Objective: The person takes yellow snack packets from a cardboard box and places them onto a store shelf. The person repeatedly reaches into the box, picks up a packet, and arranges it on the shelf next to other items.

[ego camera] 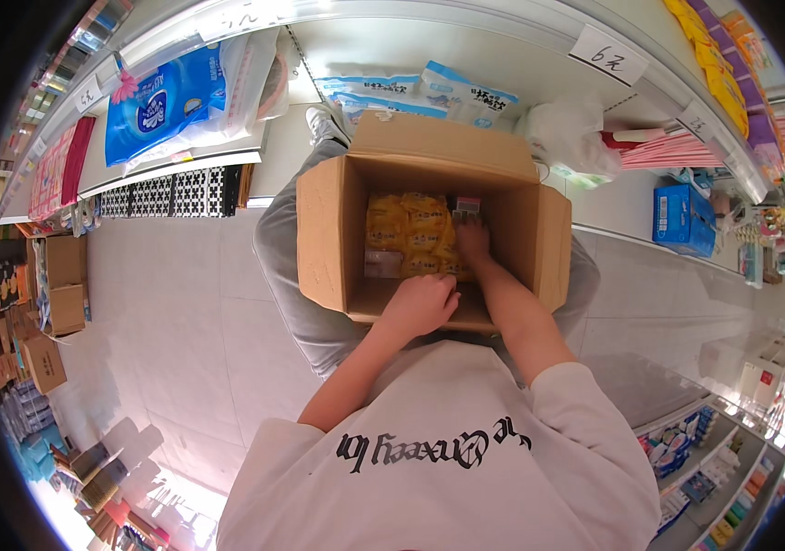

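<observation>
An open cardboard box (323, 234) stands between the person's legs, its flaps folded outward. Several yellow plastic packets (423, 231) lie in rows inside it, with a pale pinkish small box (383, 264) at their lower left. My right hand (472, 240) reaches down into the box, just right of the packets and next to a small pink-and-grey box (467, 205); whether it grips anything is hidden. My left hand (425, 303) is at the box's near edge with its fingers curled; what they may hold does not show.
Ahead, a shelf holds blue-and-white pouches (392, 103) and a clear plastic bag (568, 138). A blue wipes-like pack (166, 107) hangs at upper left. A blue box (683, 219) is on the right shelf. Cardboard boxes (65, 282) stand at far left, a stocked shelf (699, 475) at lower right.
</observation>
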A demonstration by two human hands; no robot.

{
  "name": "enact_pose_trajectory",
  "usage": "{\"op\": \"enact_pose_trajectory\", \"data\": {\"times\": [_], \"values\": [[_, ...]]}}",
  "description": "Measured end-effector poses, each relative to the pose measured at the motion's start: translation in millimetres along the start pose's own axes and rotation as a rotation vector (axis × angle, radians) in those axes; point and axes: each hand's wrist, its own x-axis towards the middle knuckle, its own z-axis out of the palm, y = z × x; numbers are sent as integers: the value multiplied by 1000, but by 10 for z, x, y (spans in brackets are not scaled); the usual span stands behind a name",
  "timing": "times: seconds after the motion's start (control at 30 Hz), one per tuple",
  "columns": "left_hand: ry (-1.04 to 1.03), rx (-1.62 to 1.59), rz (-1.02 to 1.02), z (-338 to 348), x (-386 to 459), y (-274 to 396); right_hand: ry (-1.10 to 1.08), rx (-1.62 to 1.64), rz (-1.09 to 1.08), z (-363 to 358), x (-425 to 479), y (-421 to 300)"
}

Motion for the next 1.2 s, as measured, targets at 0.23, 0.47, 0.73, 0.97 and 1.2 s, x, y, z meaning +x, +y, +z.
{"op": "enact_pose_trajectory", "data": {"times": [0.23, 0.47, 0.73, 0.97, 1.2], "values": [[-16, -3, -8, -5, 29, 24, -3, 18, -92, -278, 16, -44], [333, -132, -103, -82, 36, 39, -308, 230, -234, -1672, -82, -529], [586, -384, -203, -264, 181, -52, 202, 564, -481, -2602, -1035, -450], [214, -936, -216, -296, 190, -175, 447, 1126, -331, -2465, -1318, -319], [202, -1018, -108, -315, 139, -177, 4, 1701, -8, -2225, -1321, -162]]}}
